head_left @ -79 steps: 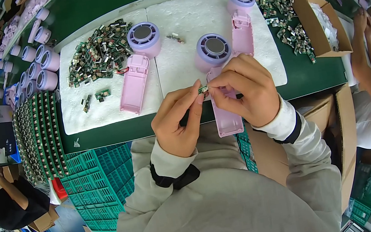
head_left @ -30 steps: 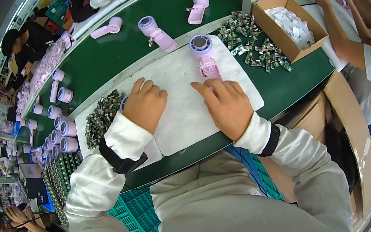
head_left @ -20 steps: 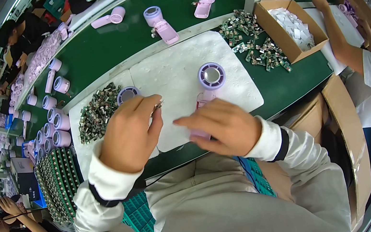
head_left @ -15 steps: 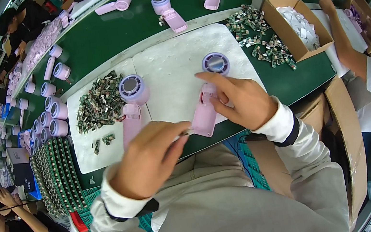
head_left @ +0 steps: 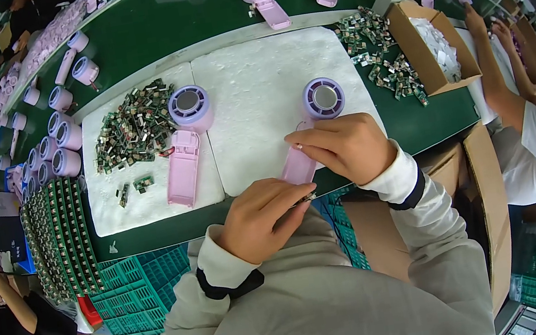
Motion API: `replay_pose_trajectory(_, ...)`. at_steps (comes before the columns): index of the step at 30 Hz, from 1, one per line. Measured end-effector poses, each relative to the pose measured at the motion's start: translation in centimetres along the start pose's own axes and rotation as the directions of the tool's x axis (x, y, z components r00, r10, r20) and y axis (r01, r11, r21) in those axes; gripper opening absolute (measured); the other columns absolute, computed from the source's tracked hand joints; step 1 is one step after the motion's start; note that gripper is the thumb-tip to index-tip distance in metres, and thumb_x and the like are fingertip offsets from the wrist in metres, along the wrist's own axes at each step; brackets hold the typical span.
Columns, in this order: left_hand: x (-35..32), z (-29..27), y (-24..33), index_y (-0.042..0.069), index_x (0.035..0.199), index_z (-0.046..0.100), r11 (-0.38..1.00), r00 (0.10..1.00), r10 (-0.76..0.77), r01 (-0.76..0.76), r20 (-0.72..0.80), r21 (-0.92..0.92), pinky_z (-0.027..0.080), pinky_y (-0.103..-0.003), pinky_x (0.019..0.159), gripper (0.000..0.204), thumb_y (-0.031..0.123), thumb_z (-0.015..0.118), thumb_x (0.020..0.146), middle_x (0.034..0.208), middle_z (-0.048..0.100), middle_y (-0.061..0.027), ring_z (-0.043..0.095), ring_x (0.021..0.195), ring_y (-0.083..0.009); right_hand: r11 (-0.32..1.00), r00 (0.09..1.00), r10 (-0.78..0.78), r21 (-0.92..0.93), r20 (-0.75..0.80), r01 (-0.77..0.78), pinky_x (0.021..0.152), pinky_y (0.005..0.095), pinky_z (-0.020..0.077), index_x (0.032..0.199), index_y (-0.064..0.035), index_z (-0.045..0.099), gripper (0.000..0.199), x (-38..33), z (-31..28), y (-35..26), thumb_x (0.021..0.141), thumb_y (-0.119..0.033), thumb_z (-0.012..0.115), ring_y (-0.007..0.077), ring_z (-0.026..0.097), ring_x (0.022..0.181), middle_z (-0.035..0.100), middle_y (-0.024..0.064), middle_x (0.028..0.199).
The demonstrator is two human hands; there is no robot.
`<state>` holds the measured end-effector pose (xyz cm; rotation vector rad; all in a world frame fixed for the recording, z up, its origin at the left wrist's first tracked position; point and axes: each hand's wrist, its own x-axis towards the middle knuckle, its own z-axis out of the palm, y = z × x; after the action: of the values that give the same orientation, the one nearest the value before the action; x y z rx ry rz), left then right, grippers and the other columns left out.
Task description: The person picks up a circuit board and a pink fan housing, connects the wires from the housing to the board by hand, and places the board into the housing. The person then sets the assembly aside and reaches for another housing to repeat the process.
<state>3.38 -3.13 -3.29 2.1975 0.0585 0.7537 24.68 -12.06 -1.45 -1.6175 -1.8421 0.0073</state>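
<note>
- Left hand point(head_left: 263, 219) pinches a board point(head_left: 306, 198) off the near edge of the mat point(head_left: 253, 75).
- Right hand point(head_left: 348, 149) seems to pinch a wire; fan point(head_left: 324, 98) on mat's right.
- Handle point(head_left: 298, 167) open, board outside: work seems unfinished.

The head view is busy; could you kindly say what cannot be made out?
In the head view:
Small part: mostly covered by the left hand gripping it.
Pink handle between the hands: upper part hidden by the right hand.
Any item pinched there: too small to tell.
Co-worker at right: head lost in the dark rim.
</note>
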Motion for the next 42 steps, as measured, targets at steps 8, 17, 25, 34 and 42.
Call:
replay_pose_trajectory(8,-1.2,1.6,1.2,0.004,0.118,0.072,0.999,0.996,-0.041,0.041,-0.077,-0.009,0.055,-0.039,0.073,0.036,-0.003,0.077,0.083,0.095,0.07,-0.0118,0.067,0.082,-0.0305,0.974,0.972,0.216,0.089,-0.093,-0.208,0.053,0.0312,0.0487,0.1,-0.0046,0.078,0.017,0.2,1.8,-2.1,0.086,-0.013,0.082,0.0182,0.062,0.056,0.07,0.0081,0.074)
replay_pose_trajectory(17,1.2,0.0,-0.6,-0.003,0.123,0.066,0.804,0.832,-0.51,0.37,-0.219,-0.466,0.059,-0.031,0.082,0.03,-0.001,0.071,0.094,0.102,0.072,-0.0112,0.073,0.094,-0.0189,0.971,0.982,0.179,0.169,-0.054,-0.168,0.052,0.0302,0.0475,0.1,-0.0031,0.078,0.016,-0.1,2.1,-1.2,0.085,-0.009,0.08,0.0165,0.059,0.054,0.067,0.0088,0.069)
replay_pose_trajectory(25,2.3,-0.6,-1.9,-0.007,0.126,0.06,0.563,0.767,-0.639,0.412,-0.061,-0.716,0.062,-0.031,0.088,0.029,-0.002,0.067,0.098,0.107,0.072,-0.0119,0.074,0.099,-0.0197,0.959,0.973,0.205,0.218,-0.102,-0.179,0.051,0.0292,0.046,0.099,-0.0034,0.078,0.016,-0.6,2.3,-1.2,0.082,-0.004,0.079,0.0158,0.058,0.053,0.064,0.0068,0.066)
replay_pose_trajectory(34,2.9,-1.3,-2.5,-0.005,0.122,0.063,0.571,0.778,-0.625,0.502,0.052,-0.65,0.061,-0.03,0.086,0.029,-0.002,0.071,0.094,0.105,0.073,-0.0126,0.073,0.094,-0.0177,0.972,0.977,0.157,0.197,-0.144,-0.127,0.051,0.029,0.046,0.098,-0.004,0.078,0.018,-0.8,2.6,-1.2,0.081,-0.005,0.081,0.0156,0.058,0.053,0.063,0.006,0.065)
replay_pose_trajectory(42,2.9,0.1,-1.3,0.0,0.116,0.068,0.916,0.889,-0.395,0.364,-0.23,-0.166,0.059,-0.028,0.082,0.027,0.0,0.075,0.091,0.101,0.074,-0.0096,0.073,0.088,-0.0164,0.979,0.976,0.15,0.161,-0.156,-0.124,0.05,0.0293,0.0458,0.098,-0.0054,0.078,0.017,-0.5,2.6,-1.3,0.081,-0.006,0.081,0.0151,0.058,0.052,0.062,0.0058,0.062)
